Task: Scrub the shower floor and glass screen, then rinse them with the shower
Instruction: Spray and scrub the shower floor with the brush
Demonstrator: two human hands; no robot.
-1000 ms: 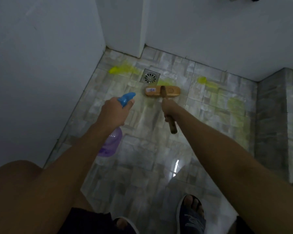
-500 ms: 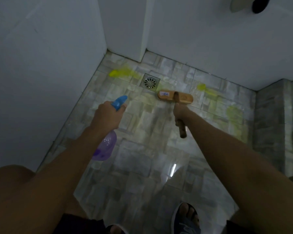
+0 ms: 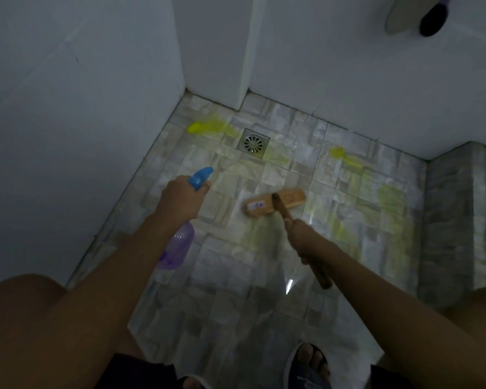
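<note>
The right hand (image 3: 306, 240) is gripping the handle of the brush (image 3: 275, 204), whose head is lying crosswise on the floor (image 3: 230, 290) just ahead of that hand and short of the drain (image 3: 253, 142), while the left hand (image 3: 180, 200) is holding the bottle (image 3: 178, 245) clear to the left.

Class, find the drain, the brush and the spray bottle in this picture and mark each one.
drain (image 3: 253, 143), head view, centre of the round grate.
brush (image 3: 293, 198), head view, wooden back of its head.
spray bottle (image 3: 178, 245), head view, purple body.
</note>
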